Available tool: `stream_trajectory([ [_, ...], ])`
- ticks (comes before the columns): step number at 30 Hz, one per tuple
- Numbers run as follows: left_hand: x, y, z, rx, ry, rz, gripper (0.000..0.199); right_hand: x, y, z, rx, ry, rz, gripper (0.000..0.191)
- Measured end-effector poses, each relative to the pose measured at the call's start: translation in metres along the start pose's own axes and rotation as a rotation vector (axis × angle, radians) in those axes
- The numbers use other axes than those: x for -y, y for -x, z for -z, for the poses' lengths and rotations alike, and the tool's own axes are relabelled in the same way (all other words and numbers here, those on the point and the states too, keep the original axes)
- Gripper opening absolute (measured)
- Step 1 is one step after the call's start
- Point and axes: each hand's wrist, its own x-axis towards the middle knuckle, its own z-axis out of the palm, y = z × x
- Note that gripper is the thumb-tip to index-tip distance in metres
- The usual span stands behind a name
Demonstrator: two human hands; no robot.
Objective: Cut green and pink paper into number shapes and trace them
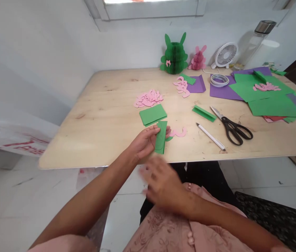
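Note:
My left hand (pixel 148 140) holds a folded green paper strip (pixel 160 140) upright between thumb and fingers, over the table's front edge. Faint pencil curves show on the strip. My right hand (pixel 160 180) is below it, in front of the table edge, blurred by motion, and its fingers are too smeared to read. Just right of the strip lie curved pink cutouts (pixel 180 132) and a small green scrap (pixel 169 139). Behind it rest a folded green paper (pixel 153 114) and a pile of pink cutouts (pixel 149 98).
To the right lie a white pen (pixel 211 136), black-handled scissors (pixel 233 127) and a folded green strip (pixel 204 113). Coloured sheets (pixel 266 96), a tape roll (pixel 219 80), a fan (pixel 226 55), a bottle (pixel 255 43) and green (pixel 174 57) and pink (pixel 197 60) paper rabbits stand farther back.

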Motion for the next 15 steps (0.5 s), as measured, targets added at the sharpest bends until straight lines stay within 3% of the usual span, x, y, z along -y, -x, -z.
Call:
stream_trajectory([
  [1, 0.0, 0.0, 0.0, -0.005, -0.002, -0.004, 0.007, 0.008, -0.004, -0.004, 0.075, -0.128, 0.213, 0.034],
  [2, 0.0, 0.0, -0.001, -0.007, -0.004, -0.007, 0.006, 0.013, -0.006, -0.005, 0.128, -0.222, 0.335, 0.028],
  [3, 0.0, 0.001, -0.001, -0.007, -0.006, -0.009, 0.006, 0.013, -0.005, -0.003, 0.093, -0.249, 0.327, 0.026],
  [6, 0.0, 0.002, -0.001, 0.005, -0.008, -0.007, 0.007, -0.003, 0.0, 0.01, -0.141, -0.057, -0.07, 0.025],
  [8, 0.0, 0.002, -0.001, 0.004, -0.012, -0.011, 0.007, -0.008, 0.002, 0.013, -0.164, 0.1, -0.262, 0.032],
  [9, 0.0, 0.002, -0.001, -0.001, -0.017, -0.015, 0.008, -0.006, 0.001, 0.011, -0.114, 0.094, -0.246, 0.035],
  [12, 0.0, 0.001, -0.001, -0.001, -0.035, -0.02, 0.005, 0.009, -0.004, 0.0, 0.097, -0.185, 0.232, 0.032],
  [13, 0.0, 0.001, -0.001, 0.005, -0.038, -0.02, 0.004, 0.012, -0.004, -0.002, 0.12, -0.243, 0.316, 0.028],
  [14, 0.0, 0.001, -0.001, 0.011, -0.04, -0.019, 0.004, 0.013, -0.003, -0.002, 0.079, -0.239, 0.295, 0.024],
  [15, 0.0, 0.001, -0.001, 0.014, -0.038, -0.016, 0.004, 0.011, -0.002, -0.001, 0.025, -0.185, 0.181, 0.023],
])
